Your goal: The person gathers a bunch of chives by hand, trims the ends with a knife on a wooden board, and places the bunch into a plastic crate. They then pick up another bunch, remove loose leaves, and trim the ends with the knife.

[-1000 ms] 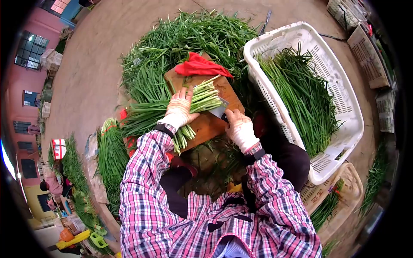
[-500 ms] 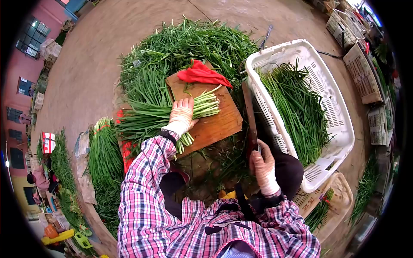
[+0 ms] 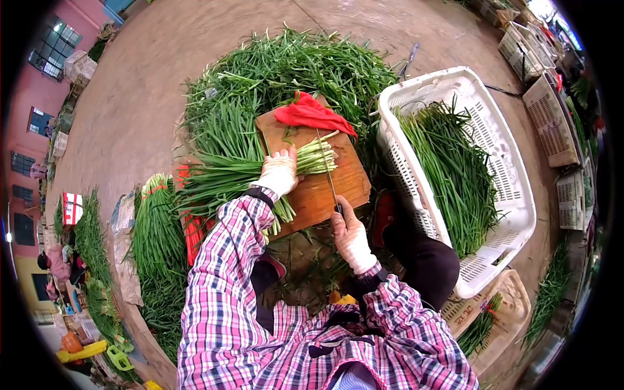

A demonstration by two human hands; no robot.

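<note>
My left hand (image 3: 279, 172) presses a bunch of garlic chives (image 3: 224, 179) down on a wooden board (image 3: 351, 185), its fingers wrapped over the stalks. The pale stem ends point right, the green leaves left. In my right hand (image 3: 350, 237) is the handle of a long knife (image 3: 328, 169). Its narrow blade stands across the bunch close to the pale ends. At the far side of the board lies a red cloth (image 3: 315, 117). Both hands have pale wrapping around the palm and wrist.
Loose chives (image 3: 305, 65) are heaped beyond the board. A white plastic crate (image 3: 517, 195) with more chives stands to the right, a smaller crate (image 3: 513, 305) below it. On the left lies a tied bunch (image 3: 156, 227) beside red ties (image 3: 193, 237). My dark-clothed knee (image 3: 429, 263) is near the crate.
My right hand has swung the knife left from beside the crate to over the stem ends on the board. The left hand stays on the bunch.
</note>
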